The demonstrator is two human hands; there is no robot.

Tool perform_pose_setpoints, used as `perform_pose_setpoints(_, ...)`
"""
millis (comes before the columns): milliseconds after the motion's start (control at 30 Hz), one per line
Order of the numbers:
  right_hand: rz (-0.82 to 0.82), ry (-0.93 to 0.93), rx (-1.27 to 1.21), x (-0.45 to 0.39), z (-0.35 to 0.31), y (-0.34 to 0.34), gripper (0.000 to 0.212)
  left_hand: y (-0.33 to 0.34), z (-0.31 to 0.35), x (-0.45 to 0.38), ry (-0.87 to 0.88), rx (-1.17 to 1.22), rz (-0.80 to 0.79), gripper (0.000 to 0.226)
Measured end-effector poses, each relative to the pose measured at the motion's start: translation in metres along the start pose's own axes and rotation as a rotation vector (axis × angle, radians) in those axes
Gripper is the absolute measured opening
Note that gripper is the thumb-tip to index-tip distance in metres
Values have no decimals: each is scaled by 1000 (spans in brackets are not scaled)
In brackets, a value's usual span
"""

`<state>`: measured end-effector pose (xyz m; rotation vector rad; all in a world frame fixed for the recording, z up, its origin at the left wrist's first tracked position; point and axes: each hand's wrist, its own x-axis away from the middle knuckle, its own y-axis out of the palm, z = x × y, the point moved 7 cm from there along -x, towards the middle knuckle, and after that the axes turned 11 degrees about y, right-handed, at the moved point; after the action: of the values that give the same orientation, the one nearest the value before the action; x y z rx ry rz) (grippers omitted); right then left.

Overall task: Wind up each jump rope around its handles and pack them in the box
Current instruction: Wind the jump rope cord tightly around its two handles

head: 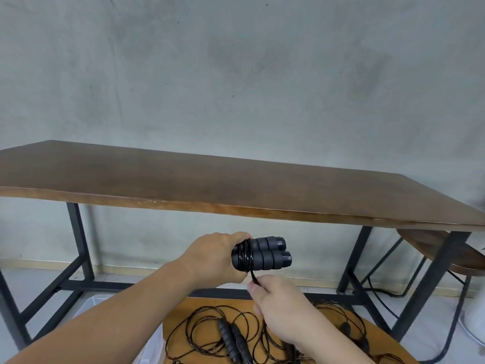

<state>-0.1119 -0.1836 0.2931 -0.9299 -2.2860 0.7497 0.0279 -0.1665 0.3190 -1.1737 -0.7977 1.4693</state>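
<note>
Before a grey wall [236, 61], black rope-wound handles [265, 253].

No text, label, brand, number or sign can be read anywhere in this view, not on any object and not on any surface.

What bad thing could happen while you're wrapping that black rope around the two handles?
1. The right hand only pinches the cord near the pair of handles; if that grip slips, the wound coils could spring loose.
2. The left hand holds just one end of the handles, so they might twist apart.
3. The loose ropes on the round wooden surface below lie overlapping, so the trailing cord may snag in them.
</note>
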Motion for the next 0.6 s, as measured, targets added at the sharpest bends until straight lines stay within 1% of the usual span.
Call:
perform_pose_setpoints(133,18,-84,322,12,-14,-13,21,4,3,4,12,-163,-54,47)
perform_pose_setpoints(233,50,-118,463,18,-28,-31,16,3,12,6,56,-232,-95,48)
perform_pose_setpoints(300,60,-137,522,22,-39,-41,16,-1,19,6,96,-292,-110,49)
perform_pose_setpoints(367,81,-169,545,25,-52,-53,15,-3,29,7,148,-363,-124,45)
perform_pose_setpoints(433,77,-178,521,24,-61,-65,11,-2,40,9,179,-387,-148,43)
perform_pose_setpoints(600,-29,-192,325,-1,-60,-81,16,-10,48,16,174,-264,-173,45)
